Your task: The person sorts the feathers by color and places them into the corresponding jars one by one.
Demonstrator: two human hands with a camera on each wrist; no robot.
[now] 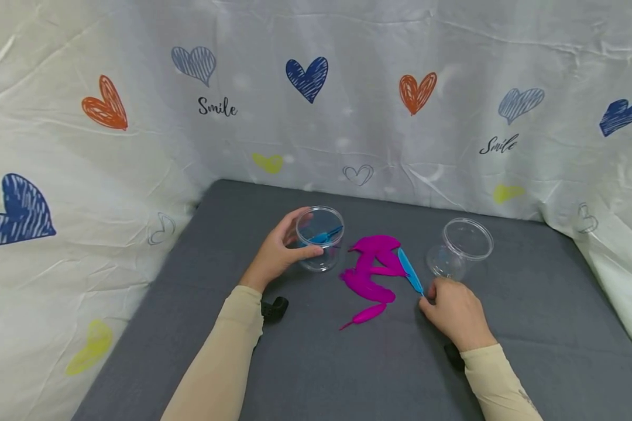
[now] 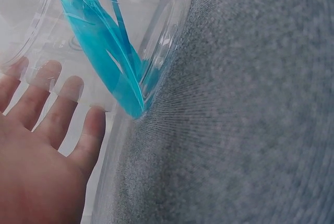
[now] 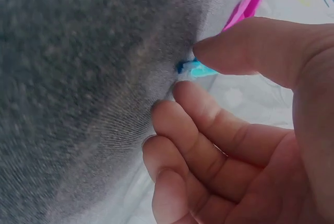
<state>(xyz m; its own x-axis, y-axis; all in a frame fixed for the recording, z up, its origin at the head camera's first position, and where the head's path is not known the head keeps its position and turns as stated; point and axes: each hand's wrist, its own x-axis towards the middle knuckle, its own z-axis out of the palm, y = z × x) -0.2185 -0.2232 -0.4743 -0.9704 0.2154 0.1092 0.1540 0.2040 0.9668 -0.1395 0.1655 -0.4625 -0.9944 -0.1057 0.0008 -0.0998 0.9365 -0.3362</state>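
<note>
In the head view my left hand holds a clear plastic jar by its side, thumb in front. Blue feathers lean inside that jar, as the left wrist view shows. My right hand is at the near end of a single blue feather on the table. In the right wrist view the feather's tip shows between thumb and forefinger, which stand slightly apart. Several magenta feathers lie between the hands, partly overlapping.
A second clear jar stands just beyond my right hand. Grey cloth covers the table. A white curtain with printed hearts hangs along the back and sides.
</note>
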